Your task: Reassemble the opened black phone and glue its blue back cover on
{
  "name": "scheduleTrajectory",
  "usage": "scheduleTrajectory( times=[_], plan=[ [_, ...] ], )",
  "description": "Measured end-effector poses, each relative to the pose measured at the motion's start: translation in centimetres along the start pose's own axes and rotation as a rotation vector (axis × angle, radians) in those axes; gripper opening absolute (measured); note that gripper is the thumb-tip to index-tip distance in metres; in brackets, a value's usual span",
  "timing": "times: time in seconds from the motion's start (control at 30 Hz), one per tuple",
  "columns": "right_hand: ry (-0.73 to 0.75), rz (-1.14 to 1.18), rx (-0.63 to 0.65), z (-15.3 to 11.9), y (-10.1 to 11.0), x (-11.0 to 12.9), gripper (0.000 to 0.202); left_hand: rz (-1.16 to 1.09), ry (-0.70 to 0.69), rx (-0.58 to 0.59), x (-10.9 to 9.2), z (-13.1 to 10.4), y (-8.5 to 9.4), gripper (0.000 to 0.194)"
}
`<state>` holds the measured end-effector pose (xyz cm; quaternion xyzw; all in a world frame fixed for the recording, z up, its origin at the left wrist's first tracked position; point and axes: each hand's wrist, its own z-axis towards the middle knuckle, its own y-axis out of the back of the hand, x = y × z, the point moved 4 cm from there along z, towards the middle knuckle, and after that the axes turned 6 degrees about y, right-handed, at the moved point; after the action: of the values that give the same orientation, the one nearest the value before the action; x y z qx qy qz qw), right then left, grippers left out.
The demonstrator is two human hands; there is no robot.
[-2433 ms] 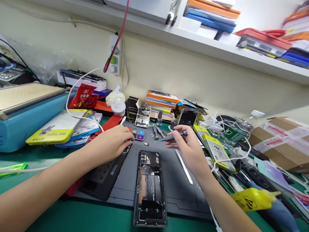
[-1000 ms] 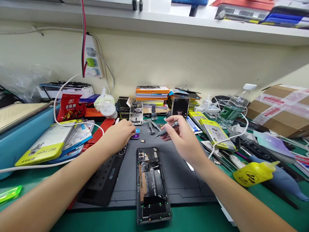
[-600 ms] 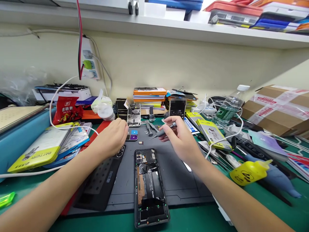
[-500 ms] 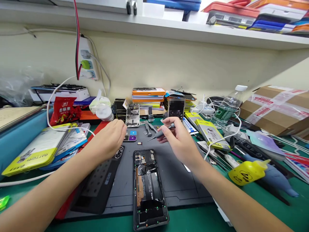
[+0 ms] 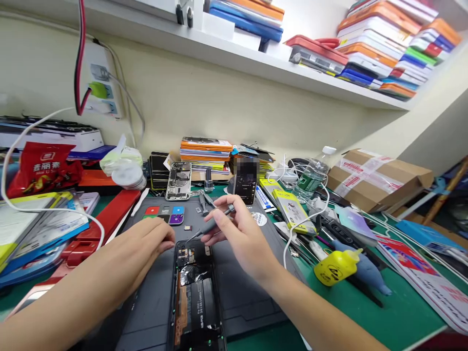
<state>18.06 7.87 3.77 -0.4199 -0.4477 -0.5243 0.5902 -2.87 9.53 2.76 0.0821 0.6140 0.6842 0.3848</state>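
screwdriver (image 5: 209,226) tip has dropped from over the mat to the top edge of the opened phone (image 5: 199,297), can't tell if it's touching. right hand (image 5: 239,238) has its fingers clamped on the grip; left hand (image 5: 146,246) has pulled back beside the phone's upper left corner, fingers curled together, can't see if they hold anything.

phone lies on the dark mat (image 5: 252,300), bottom end cut off by the view. plenty of bare mat to its right, left side's crowded by the forearm, and a tiny card tray (image 5: 187,227) sits just past the top edge.

insides look busy: black battery with white print, coppery strip down the left, shiny black film above.
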Motion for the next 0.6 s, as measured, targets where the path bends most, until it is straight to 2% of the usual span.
scheduleTrajectory(
  times=[0.17, 0.37, 0.6],
  plan=[
    [0.010, 0.007, 0.025, -0.38, -0.40, 0.22, 0.027, -0.003, -0.024, -0.036, -0.41, 0.10, -0.15, 0.034],
    [0.060, -0.007, 0.071, -0.71, -0.91, 0.17, 0.022, -0.053, -0.056, -0.082, -0.48, -0.10, -0.56, 0.028],
    [0.118, -0.083, 0.074, -0.96, -1.06, 0.44, 0.020, -0.117, -0.045, -0.054, -0.79, -0.02, 0.04, 0.027]
  ],
)
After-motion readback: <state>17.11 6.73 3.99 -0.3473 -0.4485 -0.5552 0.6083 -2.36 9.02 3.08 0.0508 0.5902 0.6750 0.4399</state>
